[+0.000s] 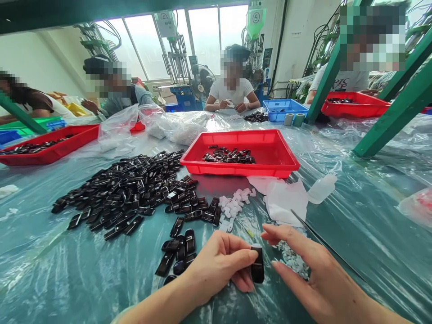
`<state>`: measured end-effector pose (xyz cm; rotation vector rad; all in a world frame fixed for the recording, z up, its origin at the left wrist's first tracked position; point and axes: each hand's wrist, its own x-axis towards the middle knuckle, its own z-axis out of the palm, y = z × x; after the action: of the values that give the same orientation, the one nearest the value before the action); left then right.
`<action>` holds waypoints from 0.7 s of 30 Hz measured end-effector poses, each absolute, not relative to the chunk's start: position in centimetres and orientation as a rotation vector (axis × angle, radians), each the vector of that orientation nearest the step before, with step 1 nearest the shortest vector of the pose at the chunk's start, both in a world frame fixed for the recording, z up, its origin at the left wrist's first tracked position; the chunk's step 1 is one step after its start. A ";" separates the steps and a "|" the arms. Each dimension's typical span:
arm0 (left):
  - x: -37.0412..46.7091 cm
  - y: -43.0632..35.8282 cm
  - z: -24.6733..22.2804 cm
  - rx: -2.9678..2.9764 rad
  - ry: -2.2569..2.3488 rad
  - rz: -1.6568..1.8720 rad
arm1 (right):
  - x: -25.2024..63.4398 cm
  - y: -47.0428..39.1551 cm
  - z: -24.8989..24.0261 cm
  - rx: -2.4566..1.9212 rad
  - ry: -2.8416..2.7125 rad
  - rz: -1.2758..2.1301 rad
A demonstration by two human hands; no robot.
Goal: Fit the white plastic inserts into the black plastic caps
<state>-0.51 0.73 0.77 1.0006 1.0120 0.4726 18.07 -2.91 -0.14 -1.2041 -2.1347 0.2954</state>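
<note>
Between the thumb and fingers of my left hand (224, 261) is a glossy black plastic casing (258, 265), held upright above the table. My right hand (310, 265) is just to the right of it, thumb and fingers spread apart, with nothing visible between them. Below the right hand lies a scatter of small clear plastic bits (293, 260). Beyond my left hand sits a small pile of white plastic pieces (234, 202). Several more black casings (180, 247) lie left of my left hand, in front of a large heap of them (131, 189).
A red tray (239, 168) holding black casings stands in the middle. Right of the white pieces lie a white sheet (286, 200), a clear bottle (322, 189) and a thin dark pointed tool (313, 231). Green posts (388, 121) rise at the right. Co-workers sit across the plastic-covered table.
</note>
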 end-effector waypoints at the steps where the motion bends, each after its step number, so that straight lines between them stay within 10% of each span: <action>1: -0.6 0.7 0.8 0.995 0.996 0.478 | 18.2 -2.9 -0.2 -1.211 -2.134 0.291; 21: -0.4 0.4 0.2 1.121 0.979 0.494 | 16.6 -2.6 -1.3 -0.893 -2.171 -0.132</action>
<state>-0.44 0.40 0.21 1.1212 0.9792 0.4941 16.63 -2.62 -1.30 -0.8933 -2.1714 -0.1322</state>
